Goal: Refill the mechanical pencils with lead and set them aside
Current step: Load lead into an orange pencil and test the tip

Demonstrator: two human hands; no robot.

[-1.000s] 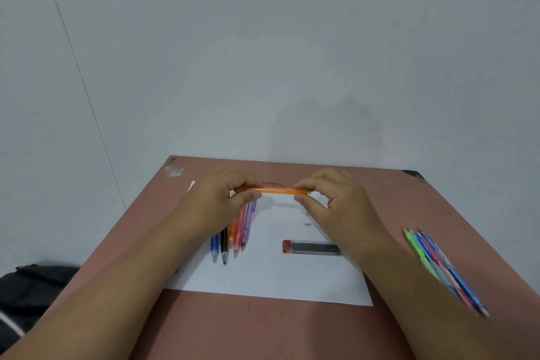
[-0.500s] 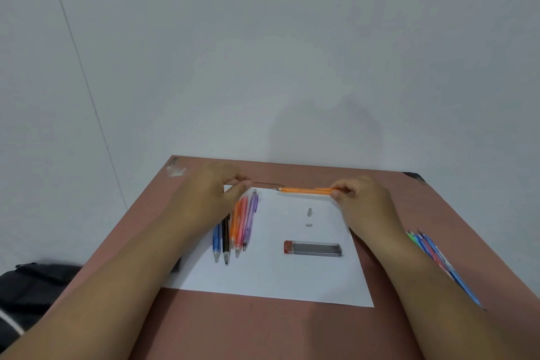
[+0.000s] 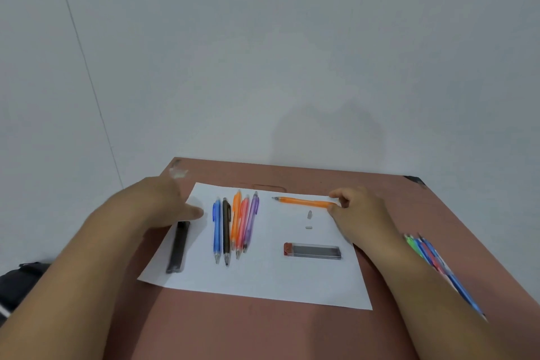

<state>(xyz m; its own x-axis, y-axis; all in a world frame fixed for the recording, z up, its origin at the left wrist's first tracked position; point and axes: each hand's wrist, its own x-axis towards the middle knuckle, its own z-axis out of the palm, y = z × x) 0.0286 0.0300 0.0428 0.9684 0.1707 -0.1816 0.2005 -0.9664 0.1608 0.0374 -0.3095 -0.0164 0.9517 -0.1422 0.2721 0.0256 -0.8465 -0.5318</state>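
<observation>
An orange mechanical pencil [image 3: 304, 202] lies level over the far right of the white paper sheet [image 3: 263, 278], tip pointing left. My right hand [image 3: 355, 210] pinches its rear end. My left hand [image 3: 163, 202] hovers at the sheet's far left corner, fingers apart and empty. Several pencils [image 3: 233, 225] in blue, black, orange, pink and purple lie side by side on the sheet. A clear lead case with a red cap [image 3: 312, 250] rests right of centre. Two small white caps [image 3: 309, 218] lie below the orange pencil.
A black lead case [image 3: 177, 247] lies on the sheet's left edge. Another group of pencils [image 3: 429, 257], green, blue and red, lies on the brown table [image 3: 263, 330] behind my right forearm. A dark bag [image 3: 17, 283] sits on the floor at left. A grey wall stands behind.
My left hand let go of the orange pencil and drew back to the left, uncovering the black case. My right hand carried the pencil to the right.
</observation>
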